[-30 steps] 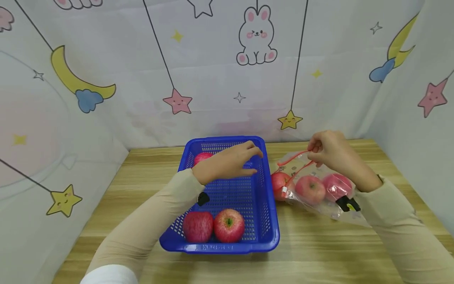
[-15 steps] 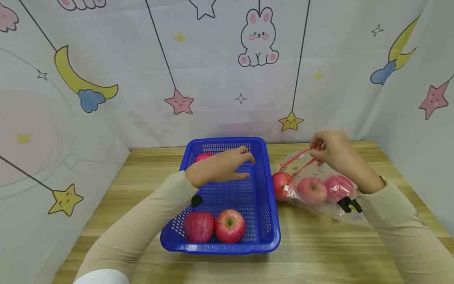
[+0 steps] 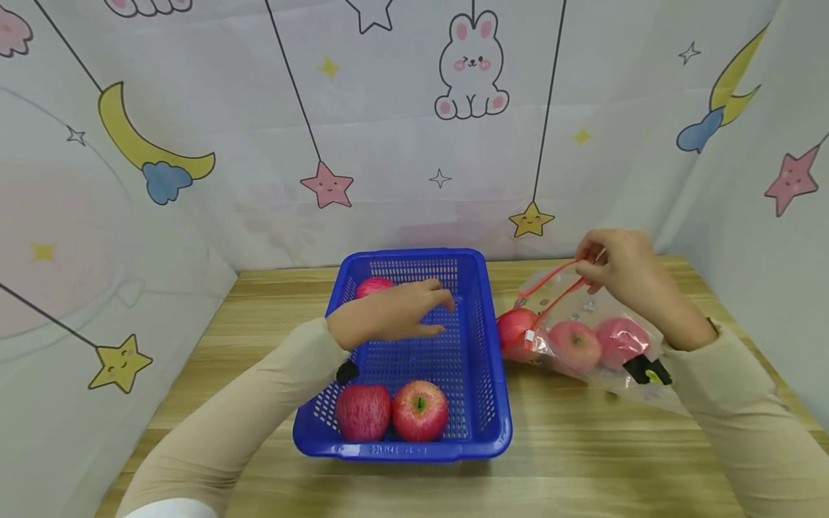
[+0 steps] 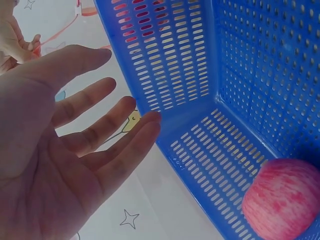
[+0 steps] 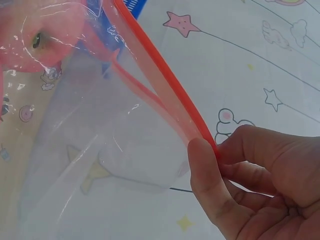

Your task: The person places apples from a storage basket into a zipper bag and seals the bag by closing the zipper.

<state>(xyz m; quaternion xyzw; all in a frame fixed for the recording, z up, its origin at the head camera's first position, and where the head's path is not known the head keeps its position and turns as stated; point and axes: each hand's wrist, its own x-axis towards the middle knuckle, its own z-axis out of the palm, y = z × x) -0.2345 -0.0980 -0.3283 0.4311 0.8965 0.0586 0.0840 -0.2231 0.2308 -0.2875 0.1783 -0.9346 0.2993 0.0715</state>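
My left hand (image 3: 391, 313) hovers over the blue plastic basket (image 3: 499, 410), fingers relaxed and holding nothing; the left wrist view shows its bare palm. Beneath and behind it lies a red apple (image 3: 374, 286) at the basket's far left. Two more apples, one dark red (image 3: 363, 414) and one paler (image 3: 420, 411), sit at the near end. Right of the basket my right hand (image 3: 622, 266) pinches the red zip edge of a clear zip bag (image 5: 115, 145), which gapes toward the basket. Inside the bag are several apples, including a middle one (image 3: 574, 345).
A wood-grain table (image 3: 414, 489) carries the basket and bag. Behind stands a white cloth backdrop (image 3: 388, 129) printed with stars, moons and a rabbit, and it also closes off both sides. The basket's right wall is close to the bag's mouth.
My left hand has drawn back leftward and slightly down over the basket. My right hand has moved a little right, pulling the bag's edge with it. The basket's apples look unmoved.
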